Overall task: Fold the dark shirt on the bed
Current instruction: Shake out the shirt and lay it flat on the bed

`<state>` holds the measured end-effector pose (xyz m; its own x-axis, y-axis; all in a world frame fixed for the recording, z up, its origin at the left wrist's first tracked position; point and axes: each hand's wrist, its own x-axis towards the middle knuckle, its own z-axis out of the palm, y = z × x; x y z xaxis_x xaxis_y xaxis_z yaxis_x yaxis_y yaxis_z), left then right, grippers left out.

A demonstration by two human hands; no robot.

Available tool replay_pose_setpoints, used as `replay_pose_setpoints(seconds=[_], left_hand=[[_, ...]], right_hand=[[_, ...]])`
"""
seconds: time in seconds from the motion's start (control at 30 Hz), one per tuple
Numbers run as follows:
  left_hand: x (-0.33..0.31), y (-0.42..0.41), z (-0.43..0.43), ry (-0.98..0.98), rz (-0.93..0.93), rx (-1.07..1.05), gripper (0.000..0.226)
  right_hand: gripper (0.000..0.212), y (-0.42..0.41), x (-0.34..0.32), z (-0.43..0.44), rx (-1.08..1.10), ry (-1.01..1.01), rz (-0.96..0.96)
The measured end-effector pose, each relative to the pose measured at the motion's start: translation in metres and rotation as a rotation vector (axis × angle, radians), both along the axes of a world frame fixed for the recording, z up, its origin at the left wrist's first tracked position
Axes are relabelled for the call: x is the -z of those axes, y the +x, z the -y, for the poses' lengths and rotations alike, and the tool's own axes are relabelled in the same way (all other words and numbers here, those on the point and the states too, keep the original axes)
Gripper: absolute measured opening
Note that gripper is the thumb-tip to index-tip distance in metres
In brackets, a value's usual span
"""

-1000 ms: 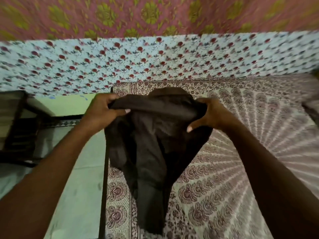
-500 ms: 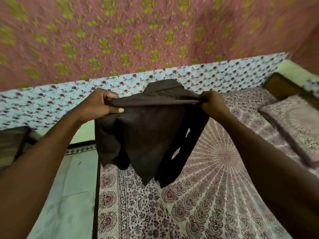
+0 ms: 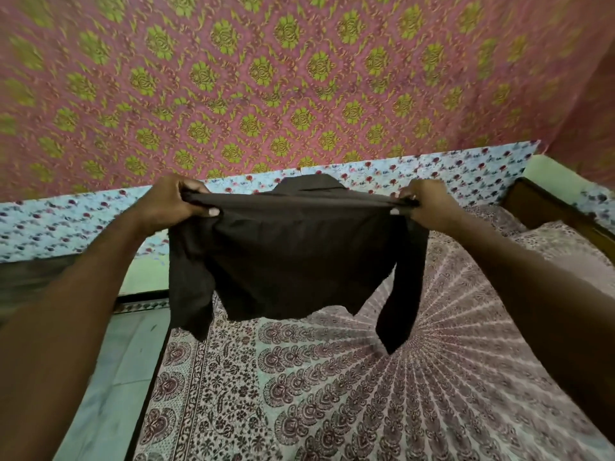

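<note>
Dark shirt (image 3: 293,254) now stretched wide in air above bed (image 3: 332,394), hands farther apart than before. Left hand (image 3: 173,202) and right hand (image 3: 429,206) fingers pinching shoulder corners; sleeves dangling.

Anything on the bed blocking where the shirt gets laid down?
Nothing visible. The left hand and right hand hold the shirt in the air; the bed below it shows only its printed cover.
</note>
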<state>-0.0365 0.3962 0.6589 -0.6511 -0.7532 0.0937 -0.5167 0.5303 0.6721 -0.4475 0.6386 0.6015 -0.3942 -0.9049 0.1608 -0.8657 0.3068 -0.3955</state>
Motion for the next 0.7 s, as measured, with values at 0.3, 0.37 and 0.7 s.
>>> replay_pose_setpoints(seconds=[0.3, 0.37, 0.7], left_hand=[[0.008, -0.020, -0.072, 0.026, -0.085, -0.049, 0.022], [0.018, -0.026, -0.091, -0.088, -0.092, -0.124, 0.019], [0.045, -0.008, -0.158, -0.418, -0.059, -0.200, 0.014]], right_hand=[[0.022, -0.041, 0.007, -0.080, 0.179, -0.180, 0.085], [0.021, -0.040, 0.002, -0.100, 0.155, -0.156, 0.063], [0.015, -0.012, -0.012, -0.173, 0.140, -0.201, 0.191]])
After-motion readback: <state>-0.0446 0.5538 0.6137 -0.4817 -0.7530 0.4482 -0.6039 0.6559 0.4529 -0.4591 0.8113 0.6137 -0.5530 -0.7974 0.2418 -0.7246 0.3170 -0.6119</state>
